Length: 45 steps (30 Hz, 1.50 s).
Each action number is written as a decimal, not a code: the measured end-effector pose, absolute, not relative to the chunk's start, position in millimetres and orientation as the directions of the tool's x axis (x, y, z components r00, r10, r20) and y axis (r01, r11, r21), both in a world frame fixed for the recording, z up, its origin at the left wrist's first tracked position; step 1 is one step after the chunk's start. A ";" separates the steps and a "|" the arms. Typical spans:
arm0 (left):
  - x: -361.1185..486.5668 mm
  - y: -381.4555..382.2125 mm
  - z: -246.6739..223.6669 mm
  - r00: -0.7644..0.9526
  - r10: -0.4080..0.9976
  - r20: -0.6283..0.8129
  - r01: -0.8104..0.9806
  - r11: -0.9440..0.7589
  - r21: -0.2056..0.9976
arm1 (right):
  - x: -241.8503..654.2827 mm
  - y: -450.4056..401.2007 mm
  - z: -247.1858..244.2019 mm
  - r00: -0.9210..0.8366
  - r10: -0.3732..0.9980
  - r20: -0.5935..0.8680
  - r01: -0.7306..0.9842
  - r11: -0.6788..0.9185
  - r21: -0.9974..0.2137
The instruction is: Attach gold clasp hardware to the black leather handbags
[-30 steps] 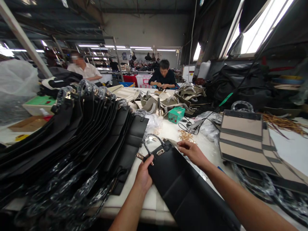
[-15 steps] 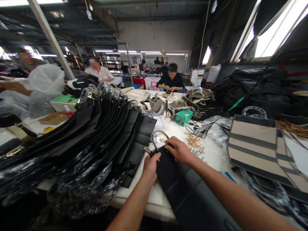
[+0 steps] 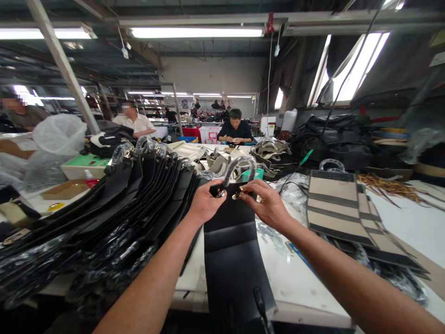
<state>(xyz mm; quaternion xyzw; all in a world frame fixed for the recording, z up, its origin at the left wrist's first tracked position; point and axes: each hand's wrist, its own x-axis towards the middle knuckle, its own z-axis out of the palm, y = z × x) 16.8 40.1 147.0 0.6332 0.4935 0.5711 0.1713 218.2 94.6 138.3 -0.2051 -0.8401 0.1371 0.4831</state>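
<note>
A long black bag panel (image 3: 231,239) hangs upright in front of me, its lower end over the table's front edge. An arched handle (image 3: 243,161), wrapped in clear plastic, rises from its top edge, with shiny gold-coloured fittings (image 3: 237,195) at the base. My left hand (image 3: 207,200) is closed on the top left corner, thumb beside a handle fitting. Fingertips of my right hand (image 3: 266,200) pinch the top right part by the other fitting. A dark strap (image 3: 259,301) hangs at the panel's lower end.
Many black panels with plastic-wrapped handles (image 3: 139,195) are piled at left. Beige-and-dark panels (image 3: 333,204) lie at right. Behind the handle stands a green box (image 3: 256,174). Beige pieces (image 3: 269,150) cover the far table, where a co-worker (image 3: 235,130) sits.
The panel has been raised and turned from a slant to nearly upright, its handle now arching above it. Both hands have moved up, and the view has tilted upward.
</note>
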 end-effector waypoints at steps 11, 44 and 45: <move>62.4 -42.4 193.2 -0.146 0.831 0.538 0.195 -0.509 0.839 | 277.2 -7.7 188.8 -0.358 0.276 0.892 0.294 0.940 -0.173; 71.2 -2.5 -23.6 -0.474 0.864 0.172 0.239 -0.061 0.969 | 264.3 38.6 -17.4 -0.361 0.826 0.434 0.334 0.549 -0.767; 69.7 -1.8 -26.2 -0.460 0.846 0.270 0.334 -0.117 0.935 | 260.6 41.9 -23.6 -0.354 0.833 0.426 0.345 0.540 -0.768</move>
